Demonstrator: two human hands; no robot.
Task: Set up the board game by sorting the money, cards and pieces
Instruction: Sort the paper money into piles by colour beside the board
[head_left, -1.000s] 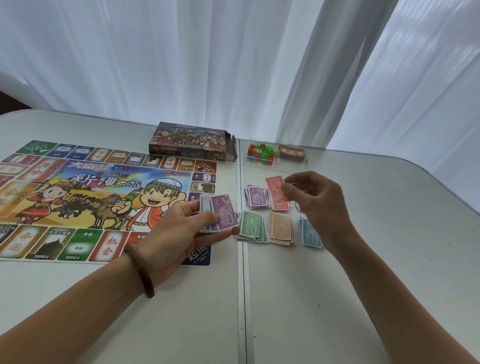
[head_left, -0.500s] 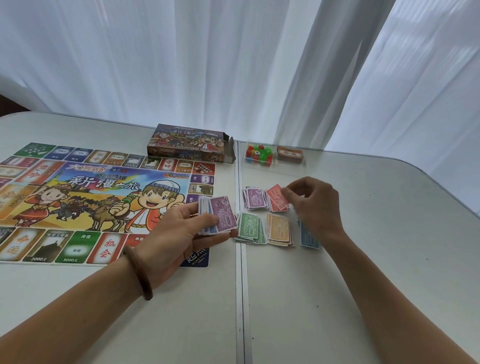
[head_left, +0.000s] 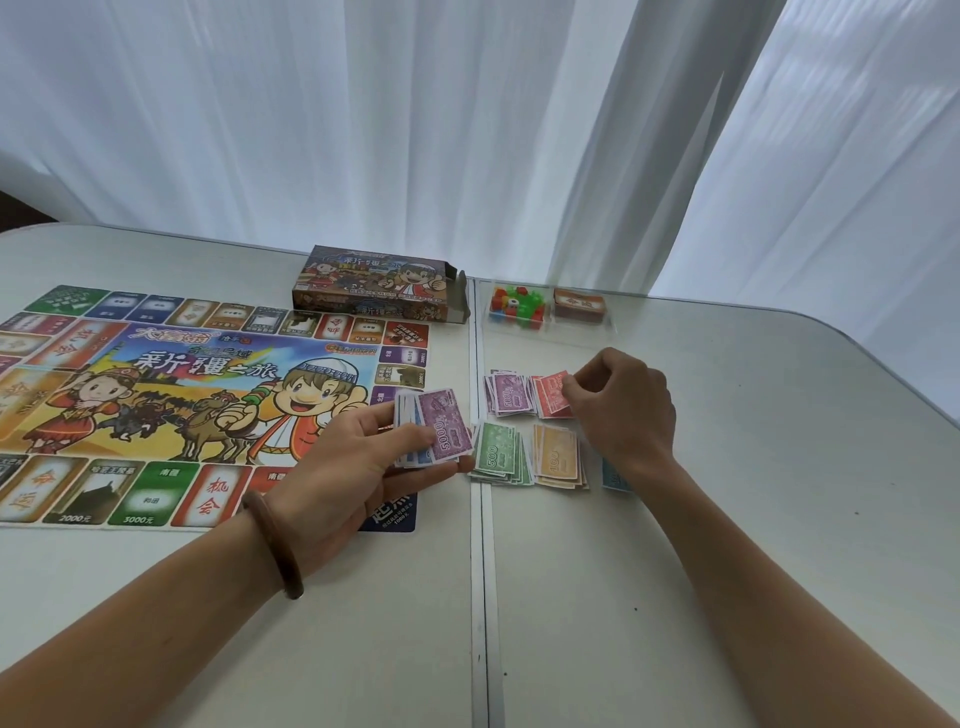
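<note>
- Your left hand (head_left: 343, 467) hovers over the near right corner of the game board (head_left: 156, 405), thumb and fingers clamped round a stack of notes (head_left: 434, 436) with a purple 5000 on top.
- Your right hand (head_left: 623, 410), well to the right of the board, has its fingers curled, pinching the edge of a red note (head_left: 551, 389) that lies on the red pile (head_left: 545, 410).
- The purple pile (head_left: 509, 395) lies between the board and the red pile.
- The green pile (head_left: 498, 454), orange pile (head_left: 558, 457) and blue pile (head_left: 615, 475) run in a row rightward from the board's near right corner; your right wrist hides part of the blue one.
- The game box (head_left: 374, 286) touches the board's far edge.
- The clear tray (head_left: 519, 330) of coloured pieces (head_left: 517, 304) and a card deck (head_left: 579, 304) sits beyond the board's far right corner.
</note>
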